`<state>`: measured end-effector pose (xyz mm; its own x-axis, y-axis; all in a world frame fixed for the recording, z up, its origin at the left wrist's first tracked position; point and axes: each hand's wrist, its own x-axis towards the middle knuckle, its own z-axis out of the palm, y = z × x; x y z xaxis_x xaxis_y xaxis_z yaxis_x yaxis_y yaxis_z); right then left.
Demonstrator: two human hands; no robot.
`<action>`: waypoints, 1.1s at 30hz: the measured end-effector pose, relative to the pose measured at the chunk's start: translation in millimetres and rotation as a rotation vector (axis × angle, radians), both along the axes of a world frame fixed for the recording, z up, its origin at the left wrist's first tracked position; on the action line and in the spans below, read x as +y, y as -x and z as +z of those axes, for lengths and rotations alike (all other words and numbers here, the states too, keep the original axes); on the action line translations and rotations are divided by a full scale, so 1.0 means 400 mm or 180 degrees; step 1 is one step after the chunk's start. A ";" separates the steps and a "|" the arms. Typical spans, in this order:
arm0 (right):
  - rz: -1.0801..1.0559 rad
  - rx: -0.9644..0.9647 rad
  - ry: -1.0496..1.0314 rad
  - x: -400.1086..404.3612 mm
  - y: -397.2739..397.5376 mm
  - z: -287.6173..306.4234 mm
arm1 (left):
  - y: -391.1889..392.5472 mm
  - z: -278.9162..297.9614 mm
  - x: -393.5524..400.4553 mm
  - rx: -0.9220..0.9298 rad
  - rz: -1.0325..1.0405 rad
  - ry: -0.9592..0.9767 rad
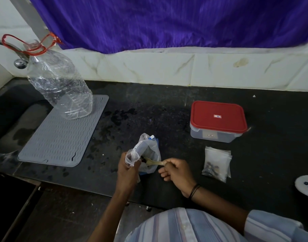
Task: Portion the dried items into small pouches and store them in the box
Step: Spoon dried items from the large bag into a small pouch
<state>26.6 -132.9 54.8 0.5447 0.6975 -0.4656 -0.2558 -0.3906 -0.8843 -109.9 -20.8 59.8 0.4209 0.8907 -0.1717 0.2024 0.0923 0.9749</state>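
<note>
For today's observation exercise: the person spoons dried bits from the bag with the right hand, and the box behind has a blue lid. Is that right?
Not quite. In the head view the box has a red lid, not blue. The right hand does hold the spoon in the bag.

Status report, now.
Left hand grips small pouch; right hand holds spoon in bag. Box lidded. Nothing blocking.
</note>
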 end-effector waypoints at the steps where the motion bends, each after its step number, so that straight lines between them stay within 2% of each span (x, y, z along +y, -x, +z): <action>1: -0.0088 0.0144 -0.0061 0.000 0.002 0.001 | -0.001 0.001 0.000 0.0032 0.0012 -0.0003; 4: -0.0331 0.0275 -0.0179 0.000 0.003 0.002 | -0.007 0.000 0.005 0.0150 0.0079 -0.0071; 10: -0.0498 0.0046 -0.0337 -0.011 -0.011 0.011 | 0.003 -0.008 0.021 0.0508 0.0181 -0.0419; 14: -0.0624 -0.0109 -0.0406 -0.017 -0.028 0.034 | 0.016 -0.006 0.024 0.1050 0.0361 -0.1245; 16: -0.0680 -0.0140 -0.0479 -0.021 -0.034 0.054 | 0.018 0.004 0.019 0.0948 0.0494 -0.1604; 19: -0.0761 -0.0064 -0.0710 -0.027 -0.036 0.110 | 0.017 0.031 0.007 0.0725 0.0648 -0.1803; 26: -0.0679 -0.0148 -0.1219 -0.038 -0.030 0.249 | 0.004 0.030 0.001 0.0658 0.0163 -0.1720; 30: -0.0222 -0.0883 -0.1054 -0.040 -0.008 0.258 | -0.006 0.043 -0.010 0.0541 0.0055 -0.1958; 33: 0.0221 -0.1941 -0.0865 -0.043 0.006 0.246 | -0.013 0.055 -0.014 0.0541 -0.0036 -0.2067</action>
